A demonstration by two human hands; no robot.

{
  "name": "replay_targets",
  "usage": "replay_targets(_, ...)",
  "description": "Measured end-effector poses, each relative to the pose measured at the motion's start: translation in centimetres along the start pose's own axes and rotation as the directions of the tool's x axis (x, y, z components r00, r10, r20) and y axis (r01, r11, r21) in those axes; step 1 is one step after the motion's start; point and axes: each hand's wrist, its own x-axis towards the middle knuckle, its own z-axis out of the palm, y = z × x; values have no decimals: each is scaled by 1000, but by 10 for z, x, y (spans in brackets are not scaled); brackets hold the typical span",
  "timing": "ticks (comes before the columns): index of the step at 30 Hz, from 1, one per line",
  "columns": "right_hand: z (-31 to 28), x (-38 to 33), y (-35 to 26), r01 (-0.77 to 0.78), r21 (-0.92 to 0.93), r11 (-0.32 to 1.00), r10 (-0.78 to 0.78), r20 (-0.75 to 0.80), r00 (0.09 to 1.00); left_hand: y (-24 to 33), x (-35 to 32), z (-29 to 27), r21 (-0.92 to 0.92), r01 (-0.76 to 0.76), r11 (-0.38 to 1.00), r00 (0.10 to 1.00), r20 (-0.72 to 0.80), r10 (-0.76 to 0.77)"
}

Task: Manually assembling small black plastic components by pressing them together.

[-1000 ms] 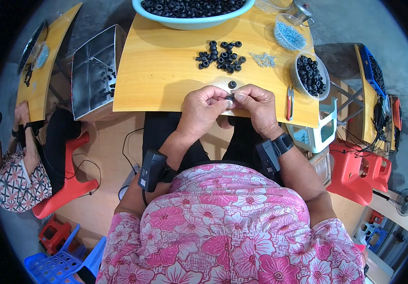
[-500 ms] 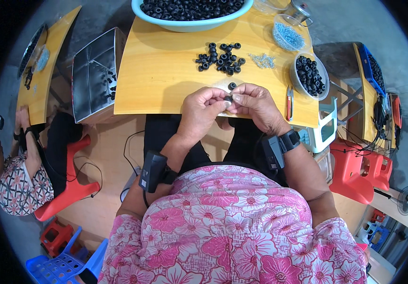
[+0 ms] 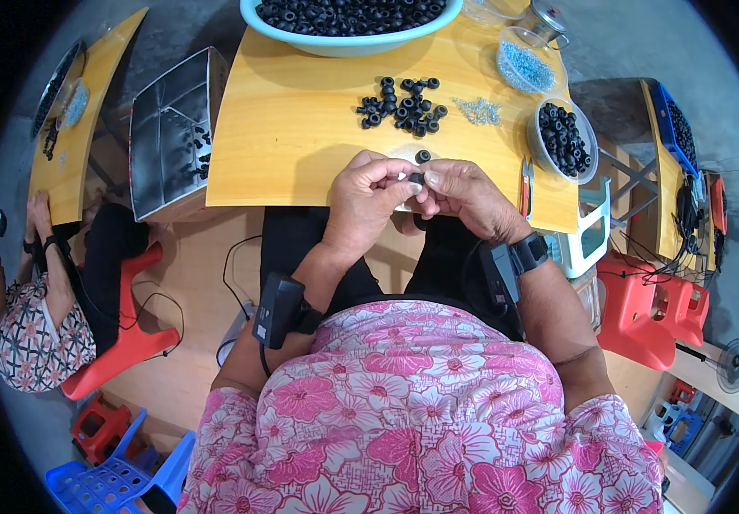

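see a small black piece [image 3: 417,178] on the near side of the loose black pile [image 3: 403,107], clamped in the grip of the left hand [image 3: 362,195], with the right hand [image 3: 472,194] bunched close beside it; cannot tell whether also clamped. could pop free if squeezed off-centre, perhaps rolling into the single round piece [image 3: 423,157] between it and that pile, or dropping past the edge of the counter [image 3: 284,141] on the near side of that pile. might also slip unseen, with both hands covering most of it.
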Motion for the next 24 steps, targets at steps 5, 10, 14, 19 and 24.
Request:
replay_targets(5, 7, -2, 2, 58, -44, 997, -59, -23, 998, 3, -1, 1, -41, 46, 998, 999, 23, -45)
replay_targets(10, 11, -4, 5, 79, -96, 992, -83, -34, 996, -2, 0, -1, -78, 57, 995, 998, 44, -54)
replay_targets(14, 11, -2, 12, 182, -211, 960, -200, -66, 978, 3, 2, -2, 13, 12, 1000, 997, 77, -13)
replay_targets(19, 15, -3, 14, 266, -377, 887, -309, -57, 949, 19, 1, -3, -69, 44, 997, 981, 194, -30)
replay_targets(24, 20, -3, 12, 322, -563, 761, -407, -29, 913, 31, 2, -4, -60, 139, 988, 963, 240, -121)
